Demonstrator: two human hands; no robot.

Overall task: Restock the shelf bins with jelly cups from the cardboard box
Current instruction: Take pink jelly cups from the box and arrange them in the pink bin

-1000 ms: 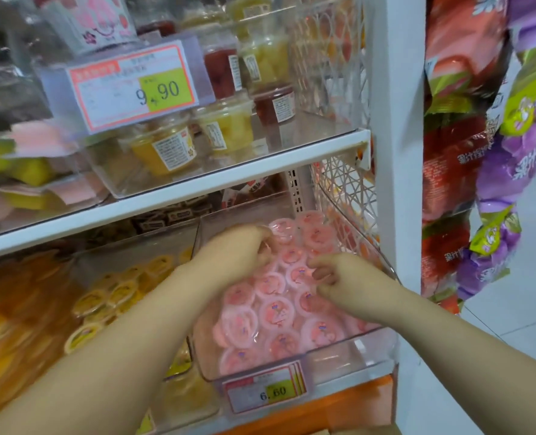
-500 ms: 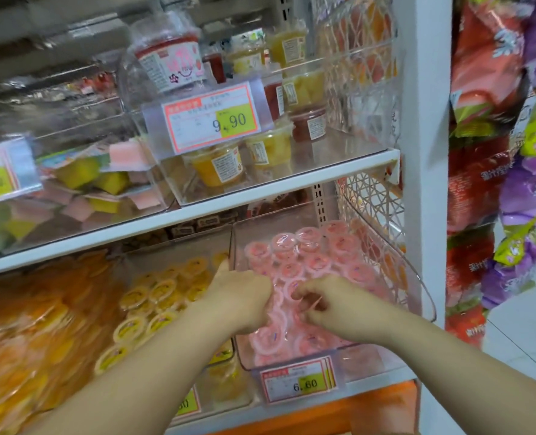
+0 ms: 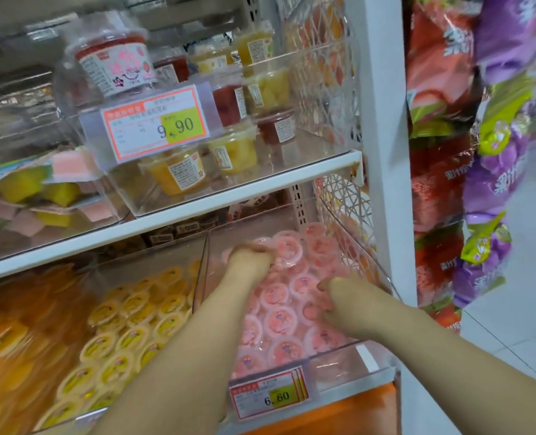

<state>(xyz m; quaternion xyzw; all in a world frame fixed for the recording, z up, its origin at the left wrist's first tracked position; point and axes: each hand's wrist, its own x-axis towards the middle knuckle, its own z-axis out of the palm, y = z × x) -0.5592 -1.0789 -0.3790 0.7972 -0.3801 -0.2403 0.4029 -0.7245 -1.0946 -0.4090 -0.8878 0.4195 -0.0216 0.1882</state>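
I see pink jelly cups (image 3: 280, 320) filling the clear bin (image 3: 365, 361) | left grip (image 3: 254, 254) and right grip (image 3: 334, 298) curled down among them; pinching one or not, I cannot tell | I judge cups light, slick, thin-walled; pinch by the rim, gently

Lower shelf (image 3: 370, 379); pink-cup bin (image 3: 332, 362) beside yellow-cup bin (image 3: 153, 265)

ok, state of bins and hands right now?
pink cup bin: nearly full, pink cups lid-up
yellow cup bin: well filled, yellow cups lid-up
upper fruit-cup bin: partly stocked, fruit cups upright
left hand: curled over rear pink cups, grip unclear
right hand: curled on nearer pink cups, grip unclear
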